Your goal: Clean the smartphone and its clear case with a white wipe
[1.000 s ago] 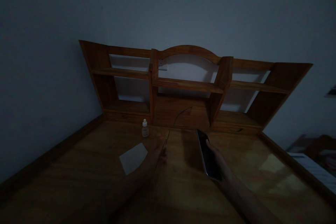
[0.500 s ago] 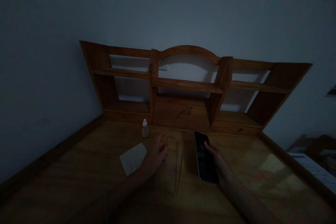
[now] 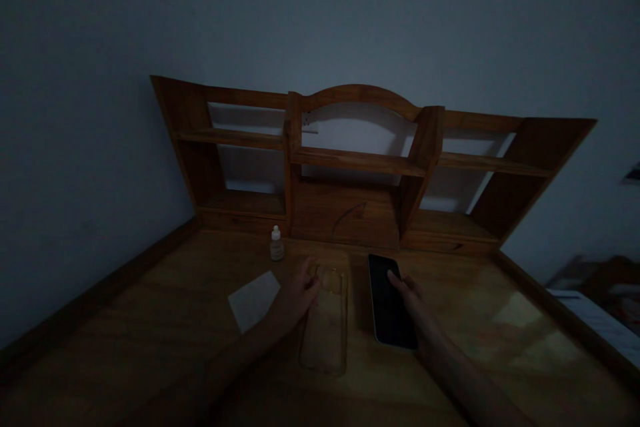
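Dim room, pale wall (image 3: pixel 350 27), wooden surface (image 3: pixel 165 347), shelf unit (image 3: pixel 360 161) along its far edge.
The clear case (image 3: pixel 325 333) lies flat midway between the side edges; the left hand (image 3: pixel 294 292), fingers loosely curled, is at its far-left corner, grip unclear. Light steadying there should avoid flexing it. The right hand (image 3: pixel 414 300) grips the phone (image 3: pixel 386 323), right of centre, thumb on screen; holding its sides seems surer.

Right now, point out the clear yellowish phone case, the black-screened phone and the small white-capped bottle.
Clear yellowish phone case (image 3: pixel 325 332), head view: middle of its flat panel.
Black-screened phone (image 3: pixel 388 310), head view: its dark screen.
Small white-capped bottle (image 3: pixel 277 249), head view: middle of its body.
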